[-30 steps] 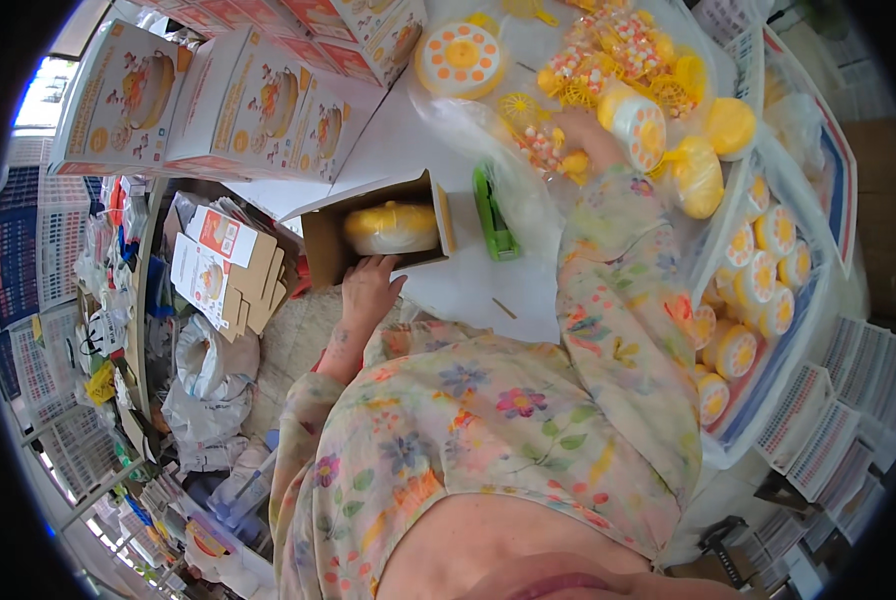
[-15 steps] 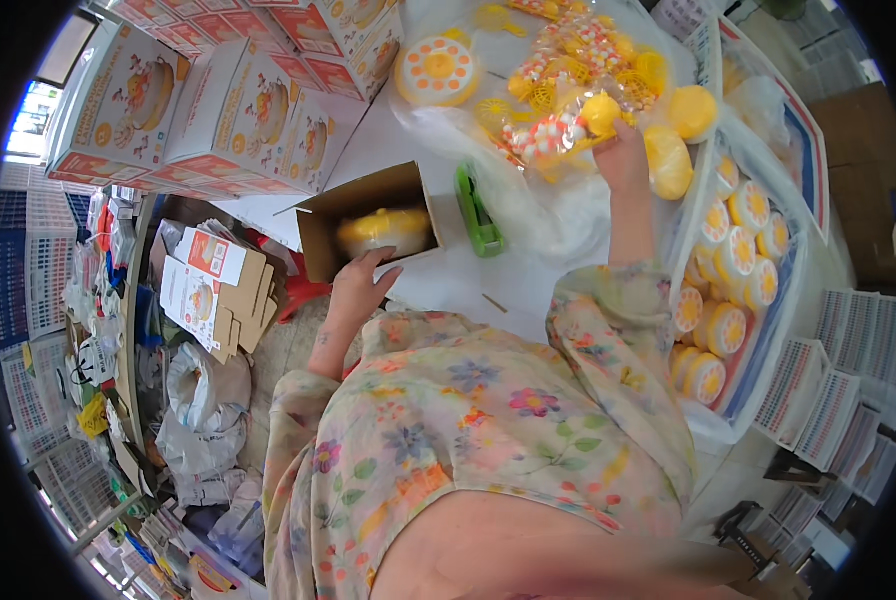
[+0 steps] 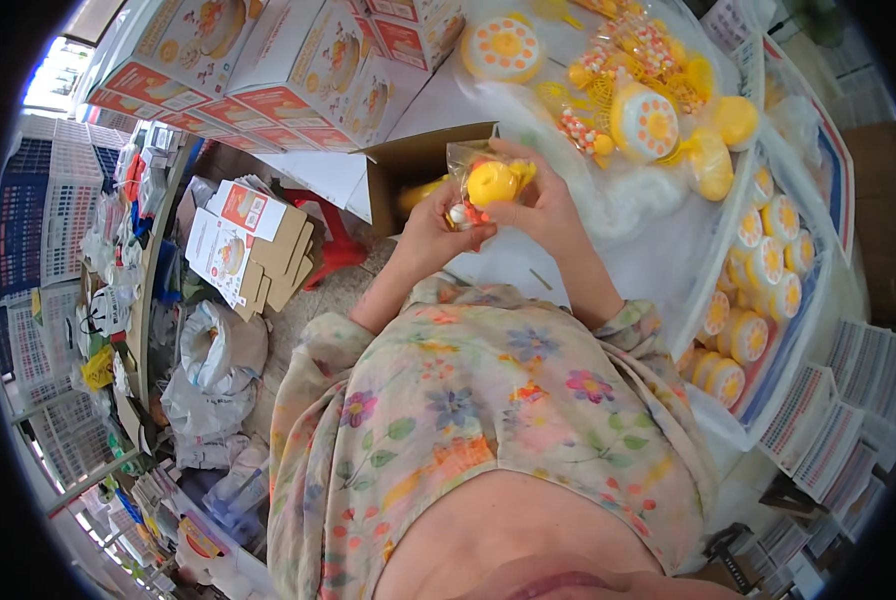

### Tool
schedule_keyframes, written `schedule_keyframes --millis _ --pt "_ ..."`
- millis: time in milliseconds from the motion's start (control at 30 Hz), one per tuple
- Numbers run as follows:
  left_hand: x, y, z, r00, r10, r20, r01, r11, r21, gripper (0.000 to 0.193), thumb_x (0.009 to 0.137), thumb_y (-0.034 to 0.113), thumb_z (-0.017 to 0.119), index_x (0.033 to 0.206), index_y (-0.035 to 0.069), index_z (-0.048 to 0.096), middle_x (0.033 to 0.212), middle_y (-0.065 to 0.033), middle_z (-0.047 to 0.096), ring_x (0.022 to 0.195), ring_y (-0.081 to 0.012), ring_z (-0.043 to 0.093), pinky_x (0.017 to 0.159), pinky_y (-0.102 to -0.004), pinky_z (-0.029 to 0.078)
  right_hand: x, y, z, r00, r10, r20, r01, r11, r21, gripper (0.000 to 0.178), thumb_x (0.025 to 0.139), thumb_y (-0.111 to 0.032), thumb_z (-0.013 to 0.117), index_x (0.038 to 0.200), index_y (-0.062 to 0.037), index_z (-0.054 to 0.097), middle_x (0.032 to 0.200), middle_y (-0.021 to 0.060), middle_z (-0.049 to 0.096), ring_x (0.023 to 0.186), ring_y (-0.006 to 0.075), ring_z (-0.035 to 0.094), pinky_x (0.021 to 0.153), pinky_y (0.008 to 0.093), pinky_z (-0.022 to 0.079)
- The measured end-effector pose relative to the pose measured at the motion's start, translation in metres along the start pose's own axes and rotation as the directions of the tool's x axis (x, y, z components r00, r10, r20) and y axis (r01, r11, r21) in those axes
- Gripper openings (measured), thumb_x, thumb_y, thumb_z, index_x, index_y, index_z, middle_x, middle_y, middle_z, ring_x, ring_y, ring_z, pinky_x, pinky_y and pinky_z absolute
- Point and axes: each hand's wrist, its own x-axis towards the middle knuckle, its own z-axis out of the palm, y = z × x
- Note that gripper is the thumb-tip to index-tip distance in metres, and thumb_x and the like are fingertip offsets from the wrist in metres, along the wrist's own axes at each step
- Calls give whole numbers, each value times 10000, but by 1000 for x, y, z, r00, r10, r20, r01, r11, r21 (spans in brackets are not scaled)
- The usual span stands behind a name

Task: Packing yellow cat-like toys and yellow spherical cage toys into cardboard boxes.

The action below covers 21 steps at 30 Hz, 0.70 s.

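Observation:
Both hands grip a small clear plastic bag (image 3: 493, 183) in front of the open cardboard box. Inside it are a round yellow toy piece and some red and white balls. My left hand (image 3: 430, 235) pinches the bag's lower left, while my right hand (image 3: 548, 208) holds its right side and top. Just behind and left stands the brown-lined cardboard box (image 3: 423, 158); part of a yellow thing (image 3: 420, 194) shows inside it, mostly hidden by my left hand. At the back right lies a pile of similar bagged yellow pieces (image 3: 658, 60).
Round white-and-yellow toys with orange dots (image 3: 503, 50) lie on the white table. A plastic-lined crate (image 3: 818, 300) at right holds several yellow-and-white cylinders (image 3: 765, 262). Printed boxes (image 3: 298, 65) are stacked back left. Flattened cartons (image 3: 258, 245) rest beside a red stool (image 3: 336, 245).
My right hand has come left from the pile with the clear bag. My left hand has left the box's front edge and now holds the bag too. The whole view has shifted.

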Motion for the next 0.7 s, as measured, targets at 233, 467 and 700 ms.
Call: schedule_keyframes --millis 233,467,700 --pt "-1 -5 -8 956 74 -284 -142 963 -229 465 759 15 702 1179 49 506 779 -32 611 584 -69 578 455 -194 445 18 28 16 991 -115 64 124 979 -162 588 805 -123 678 1315 -27 404 1203 86 541 1062 154 538 910 307 443" --pt "1 -12 -41 905 38 -424 -128 974 -185 453 745 16 710 1162 30 533 787 -36 639 572 -81 582 464 -195 440 30 67 8 980 194 42 -187 974 -126 489 857 -186 646 1271 -26 443 1131 48 564 1042 128 537 908 293 430" --pt "-10 -21 -40 956 67 -287 -112 983 -144 394 770 46 703 1133 10 554 834 -24 647 739 -82 596 656 -216 484 33 52 19 972 152 178 -157 987 19 441 891 -247 609 1243 -11 486 1097 33 585 999 121 552 895 286 433"
